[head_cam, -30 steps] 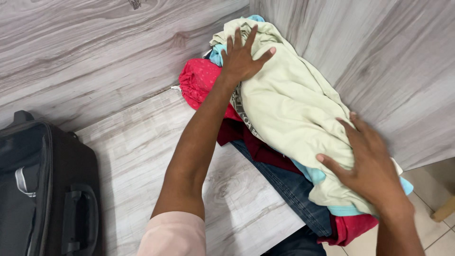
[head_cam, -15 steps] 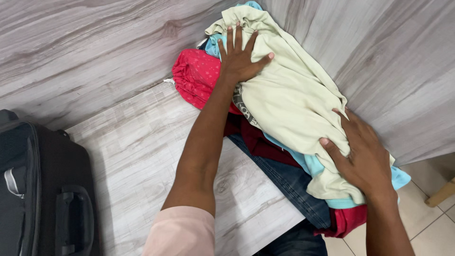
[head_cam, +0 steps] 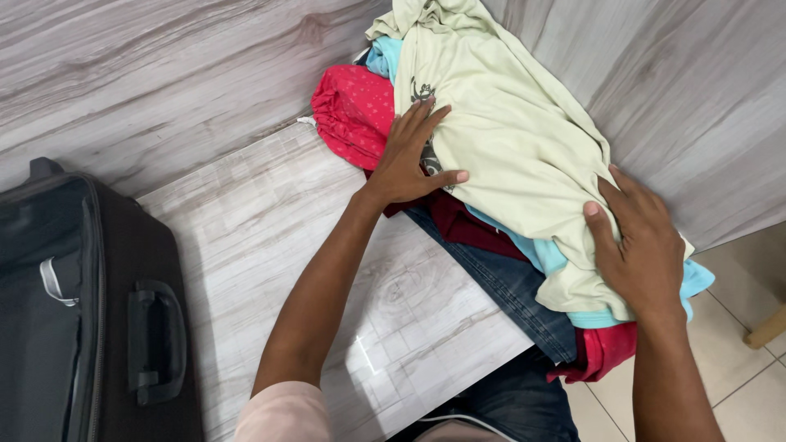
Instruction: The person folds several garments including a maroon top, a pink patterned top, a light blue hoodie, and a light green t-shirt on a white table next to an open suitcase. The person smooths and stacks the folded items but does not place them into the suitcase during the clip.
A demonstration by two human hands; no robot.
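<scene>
A heap of clothes lies along the right edge of the tabletop (head_cam: pixel 270 245), against the wall. The left hand (head_cam: pixel 407 160) lies flat on the pale yellow shirt (head_cam: pixel 508 139) beside the red cloth (head_cam: pixel 352 110). The right hand (head_cam: pixel 643 241) presses the shirt's near end, above jeans (head_cam: pixel 499 282). A black suitcase (head_cam: pixel 82 311) stands at the left edge.

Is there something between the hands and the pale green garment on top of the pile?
Nothing visible. The left hand lies flat on the near edge of the pale green garment, and the right hand presses directly on its lower end. No object separates them.
</scene>
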